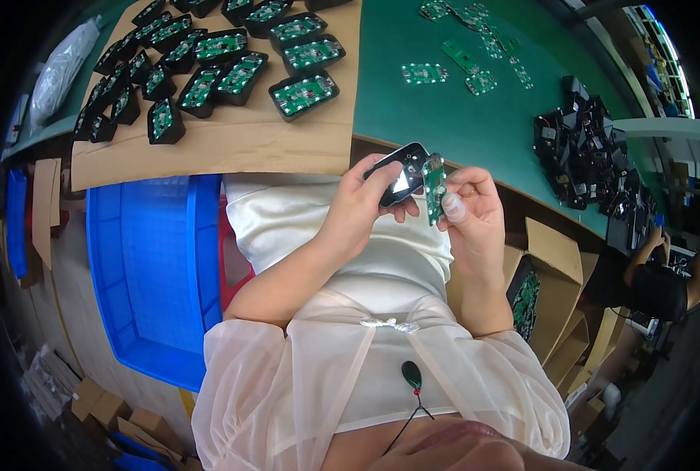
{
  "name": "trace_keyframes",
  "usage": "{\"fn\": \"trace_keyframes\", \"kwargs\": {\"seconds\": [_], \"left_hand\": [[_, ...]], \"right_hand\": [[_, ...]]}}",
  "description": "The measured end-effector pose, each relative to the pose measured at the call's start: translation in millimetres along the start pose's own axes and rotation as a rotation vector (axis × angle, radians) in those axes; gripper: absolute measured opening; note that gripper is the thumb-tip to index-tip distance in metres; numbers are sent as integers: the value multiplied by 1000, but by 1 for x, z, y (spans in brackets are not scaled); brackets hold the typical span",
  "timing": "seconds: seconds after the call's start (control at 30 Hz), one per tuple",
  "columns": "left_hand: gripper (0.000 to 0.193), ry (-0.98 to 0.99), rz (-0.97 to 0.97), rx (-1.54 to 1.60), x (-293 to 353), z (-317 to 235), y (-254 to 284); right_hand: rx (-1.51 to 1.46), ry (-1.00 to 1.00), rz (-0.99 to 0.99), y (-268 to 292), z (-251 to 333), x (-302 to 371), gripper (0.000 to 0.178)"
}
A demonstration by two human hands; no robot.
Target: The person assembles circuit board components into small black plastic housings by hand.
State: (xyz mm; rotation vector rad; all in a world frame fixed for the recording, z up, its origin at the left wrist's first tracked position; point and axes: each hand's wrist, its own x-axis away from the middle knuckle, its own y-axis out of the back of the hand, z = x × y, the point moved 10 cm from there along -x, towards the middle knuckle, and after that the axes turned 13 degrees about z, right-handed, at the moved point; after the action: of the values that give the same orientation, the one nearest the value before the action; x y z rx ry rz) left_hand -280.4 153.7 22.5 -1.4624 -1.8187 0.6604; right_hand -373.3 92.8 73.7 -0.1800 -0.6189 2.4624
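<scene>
My left hand [358,206] is closed around a black plastic housing [417,151], its thumb over the open side, where a bright patch shows. Pinched between the fingers of my right hand [477,212] is a green circuit board [434,192], tilted on edge right beside the housing. Whether the two parts touch, I cannot tell. White wrapping covers the tip of my right thumb. Both hands are over my lap, at the near edge of the green table [413,118].
Several black housings with green boards [304,95] stand on a cardboard sheet [232,149] at left. Loose circuit boards [424,74] lie farther back. Black housings [577,141] are heaped at right. A blue bin [154,267] sits below left; another person [656,290] is at far right.
</scene>
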Motion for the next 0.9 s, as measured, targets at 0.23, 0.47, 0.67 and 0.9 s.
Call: {"fn": "trace_keyframes", "kwargs": {"seconds": [0.23,0.47,0.67,0.9], "left_hand": [[18,-10,9,1,0,1,2],[18,-11,-10,-32,2,2,7],[17,-14,-17,-38,0,4,9],[18,-49,-40,-69,1,0,8]], "right_hand": [[1,-4,-23,2,-1,-1,24],[-45,-56,0,2,-10,-4,22],[-158,-159,58,-5,-20,-4,18],[-170,-195,49,-6,-28,-4,17]]}}
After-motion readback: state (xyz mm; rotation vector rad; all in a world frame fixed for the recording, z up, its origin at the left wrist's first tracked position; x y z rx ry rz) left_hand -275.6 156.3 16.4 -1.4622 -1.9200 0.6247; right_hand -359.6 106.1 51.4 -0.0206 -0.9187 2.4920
